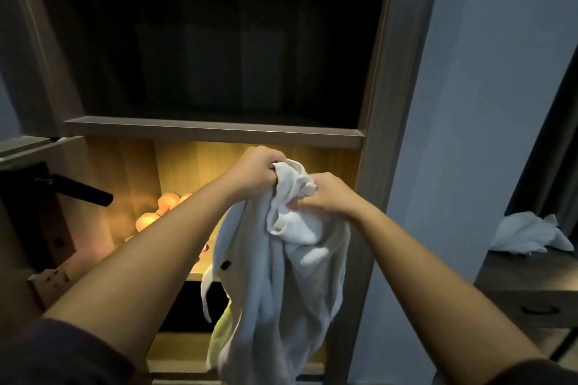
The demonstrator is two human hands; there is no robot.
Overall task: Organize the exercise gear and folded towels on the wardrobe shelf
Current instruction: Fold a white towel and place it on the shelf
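Left hand [256, 170] and right hand [328, 197], fingers clenching a white towel [281, 291], before a lit wardrobe shelf [194, 166].

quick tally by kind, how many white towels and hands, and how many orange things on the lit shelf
white towels: 2, the held towel and the crumpled towel on the dresser
hands: 2, left hand and right hand, both gripping the held towel
orange gear: partly hidden by the arm, no sure count
total: 4 counted

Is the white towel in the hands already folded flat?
No, the left hand and the right hand grip the bunched top of the towel, and the rest hangs down loose and crumpled.
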